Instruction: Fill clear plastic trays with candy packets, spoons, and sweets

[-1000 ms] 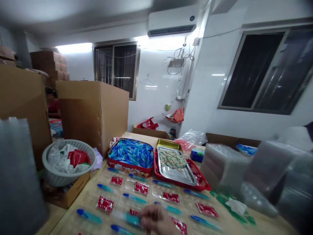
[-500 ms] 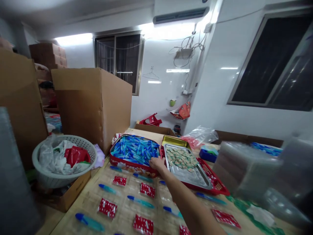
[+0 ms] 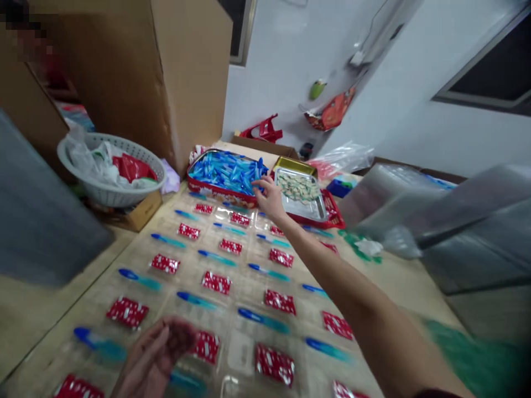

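Note:
My right hand (image 3: 270,197) is stretched far forward, its fingers apart at the right edge of a red tin (image 3: 207,189) filled with blue pens (image 3: 226,168). It hovers over the pens and I see nothing held in it. My left hand (image 3: 156,354) is low and near, blurred, with fingers loosely curled and nothing visible in them. Below both hands lie clear plastic trays (image 3: 232,287) in rows, each pocket holding a blue pen (image 3: 263,319) and a red packet (image 3: 275,362).
A steel tray (image 3: 315,209) of small beige pieces sits in a red basket right of the tin. Stacks of clear trays (image 3: 435,215) fill the right. A white basket (image 3: 112,190) and tall cardboard boxes (image 3: 133,77) stand at the left.
The view has tilted down to show more of the table. My right hand stays at the pen tin, slightly further right. My left hand has come into view at the bottom.

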`<state>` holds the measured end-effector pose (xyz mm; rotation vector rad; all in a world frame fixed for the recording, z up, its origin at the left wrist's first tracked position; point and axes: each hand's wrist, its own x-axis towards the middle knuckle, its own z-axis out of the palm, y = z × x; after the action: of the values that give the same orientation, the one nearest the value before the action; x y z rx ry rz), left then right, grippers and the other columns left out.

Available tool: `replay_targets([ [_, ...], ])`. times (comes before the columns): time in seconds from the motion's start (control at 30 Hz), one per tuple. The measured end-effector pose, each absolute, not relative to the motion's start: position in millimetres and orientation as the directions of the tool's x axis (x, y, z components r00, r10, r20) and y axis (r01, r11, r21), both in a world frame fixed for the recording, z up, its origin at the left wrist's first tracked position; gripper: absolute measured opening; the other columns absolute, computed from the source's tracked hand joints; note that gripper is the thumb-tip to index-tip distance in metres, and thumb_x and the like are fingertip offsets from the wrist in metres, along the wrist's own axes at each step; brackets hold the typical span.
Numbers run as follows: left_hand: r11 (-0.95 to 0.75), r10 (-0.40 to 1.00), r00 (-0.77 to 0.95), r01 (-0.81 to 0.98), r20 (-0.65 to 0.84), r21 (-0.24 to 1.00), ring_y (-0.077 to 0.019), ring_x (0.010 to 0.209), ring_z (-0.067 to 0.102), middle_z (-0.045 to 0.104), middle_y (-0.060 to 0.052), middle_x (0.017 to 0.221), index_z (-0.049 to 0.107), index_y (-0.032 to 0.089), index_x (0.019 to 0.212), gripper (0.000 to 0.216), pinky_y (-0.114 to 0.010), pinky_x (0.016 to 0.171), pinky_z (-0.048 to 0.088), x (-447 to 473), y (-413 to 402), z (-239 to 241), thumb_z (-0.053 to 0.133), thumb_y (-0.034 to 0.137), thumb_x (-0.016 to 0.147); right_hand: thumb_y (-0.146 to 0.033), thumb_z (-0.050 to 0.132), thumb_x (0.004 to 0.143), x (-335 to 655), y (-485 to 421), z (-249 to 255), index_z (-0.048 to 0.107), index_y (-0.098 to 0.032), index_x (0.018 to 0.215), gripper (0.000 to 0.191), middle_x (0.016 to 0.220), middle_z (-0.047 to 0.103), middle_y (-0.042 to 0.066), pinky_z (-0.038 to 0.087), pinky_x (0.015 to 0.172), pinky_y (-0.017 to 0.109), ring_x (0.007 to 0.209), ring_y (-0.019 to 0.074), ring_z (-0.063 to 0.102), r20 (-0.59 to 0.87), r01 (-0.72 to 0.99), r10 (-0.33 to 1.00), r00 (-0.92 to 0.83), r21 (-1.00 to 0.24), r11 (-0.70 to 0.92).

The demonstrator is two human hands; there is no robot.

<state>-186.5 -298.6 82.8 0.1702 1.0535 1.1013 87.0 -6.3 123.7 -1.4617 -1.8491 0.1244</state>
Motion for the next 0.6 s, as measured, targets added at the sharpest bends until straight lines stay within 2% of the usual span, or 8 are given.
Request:
replay_targets([
  [0.07, 0.438, 0.817, -0.008, -0.642, -0.577, 0.629, -0.0274, 0.088, 0.066, 0.073, -0.009, 0.086, 0.070, 0.016, 0.080, 0.031, -0.041, 0.086, 0.052, -186.8, -302.3, 88.6, 0.080, 0.035, 0.058, -0.023, 0.050, 0.085, 87.6, -63.7, 125.8, 0.067, -0.018, 0.091, 0.019, 0.106, 0.060, 0.008, 0.043, 0.090, 0.035, 0.103, 0.0208, 0.056, 0.576, 0.681, 0.802, -0.160, -0.524, 0.511],
  [0.1, 0.421, 0.824, -0.027, -0.639, -0.566, 0.644, -0.0262, 0.086, 0.066, 0.073, -0.010, 0.086, 0.070, 0.015, 0.081, 0.033, -0.039, 0.084, 0.053, -186.7, -305.5, 92.1, 0.081, 0.036, 0.057, -0.024, 0.050, 0.086, 88.3, -95.5, 125.8, 0.067, -0.018, 0.088, 0.017, 0.102, 0.061, 0.007, 0.044, 0.088, 0.034, 0.100, 0.0205, 0.058, 0.565, 0.654, 0.799, -0.205, -0.528, 0.541],
  [0.23, 0.417, 0.844, -0.008, -0.619, -0.536, 0.666, -0.0235, 0.084, 0.066, 0.073, -0.010, 0.084, 0.070, 0.014, 0.079, 0.034, -0.034, 0.080, 0.053, -184.9, -324.0, 103.4, 0.081, 0.037, 0.058, -0.021, 0.047, 0.089, 93.7, -212.4, 113.4, 0.065, -0.019, 0.087, 0.018, 0.100, 0.062, 0.008, 0.045, 0.081, 0.032, 0.093, 0.0187, 0.059, 0.367, 0.656, 0.837, -0.406, -0.521, 0.547],
  [0.37, 0.408, 0.863, 0.016, -0.612, -0.505, 0.677, -0.0218, 0.080, 0.066, 0.073, -0.009, 0.080, 0.070, 0.014, 0.076, 0.032, -0.032, 0.078, 0.052, -182.7, -341.2, 105.9, 0.082, 0.036, 0.057, -0.014, 0.046, 0.087, 95.6, -282.2, 97.4, 0.065, -0.017, 0.083, 0.020, 0.097, 0.063, 0.009, 0.042, 0.082, 0.036, 0.091, 0.0204, 0.057, 0.168, 0.694, 0.798, -0.578, -0.412, 0.590],
  [0.5, 0.386, 0.872, 0.004, -0.621, -0.490, 0.682, -0.0206, 0.077, 0.066, 0.073, -0.009, 0.078, 0.070, 0.013, 0.076, 0.030, -0.032, 0.077, 0.052, -179.2, -353.0, 108.2, 0.082, 0.033, 0.058, -0.012, 0.047, 0.087, 90.7, -320.0, 99.4, 0.062, -0.017, 0.074, 0.020, 0.087, 0.062, 0.006, 0.039, 0.082, 0.035, 0.083, 0.0178, 0.055, -0.004, 0.711, 0.763, -0.646, -0.368, 0.600],
  [0.6, 0.385, 0.873, 0.005, -0.621, -0.488, 0.683, -0.0199, 0.076, 0.065, 0.072, -0.009, 0.076, 0.070, 0.012, 0.076, 0.028, -0.032, 0.076, 0.051, -178.1, -358.7, 109.7, 0.080, 0.034, 0.060, -0.012, 0.047, 0.086, 87.4, -340.0, 104.2, 0.059, -0.018, 0.071, 0.020, 0.087, 0.062, 0.005, 0.037, 0.084, 0.035, 0.084, 0.0169, 0.054, -0.066, 0.710, 0.744, -0.665, -0.364, 0.602],
])
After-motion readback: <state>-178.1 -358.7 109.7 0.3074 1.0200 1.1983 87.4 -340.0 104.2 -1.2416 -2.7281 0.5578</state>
